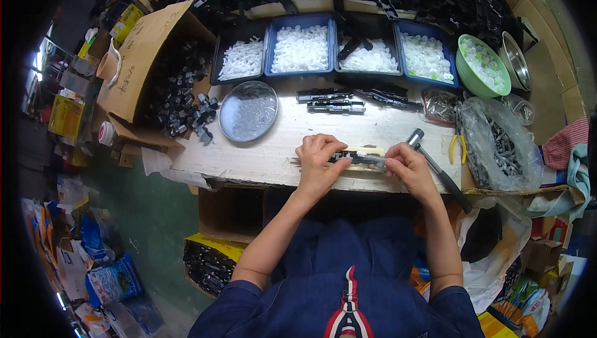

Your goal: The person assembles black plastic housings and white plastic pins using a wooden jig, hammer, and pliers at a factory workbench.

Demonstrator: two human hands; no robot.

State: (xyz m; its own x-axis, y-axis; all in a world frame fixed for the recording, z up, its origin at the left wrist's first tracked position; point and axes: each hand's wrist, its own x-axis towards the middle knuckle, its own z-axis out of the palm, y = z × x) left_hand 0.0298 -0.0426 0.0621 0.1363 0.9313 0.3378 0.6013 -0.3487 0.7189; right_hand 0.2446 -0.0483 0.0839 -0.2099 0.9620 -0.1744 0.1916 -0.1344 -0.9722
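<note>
My left hand [318, 161] pinches the left end of a narrow black mechanism [357, 156], which lies along the near edge of the worktable [283, 164]. At its right end my right hand [408, 169] has thumb and fingers closed on a slim greyish piece [378, 161] that meets the mechanism; whether the two are joined I cannot tell. A hammer [443, 176] lies just right of my right hand, its handle reaching past the table edge. Beyond my hands rest several similar black mechanisms [336, 106].
Along the back stand blue trays [301, 72] and black trays of small white parts, beside a green bowl [482, 83]. A round metal dish [248, 111] and a carton [146, 67] of dark parts sit left. Pliers [458, 145] and a plastic bag [504, 145] lie right.
</note>
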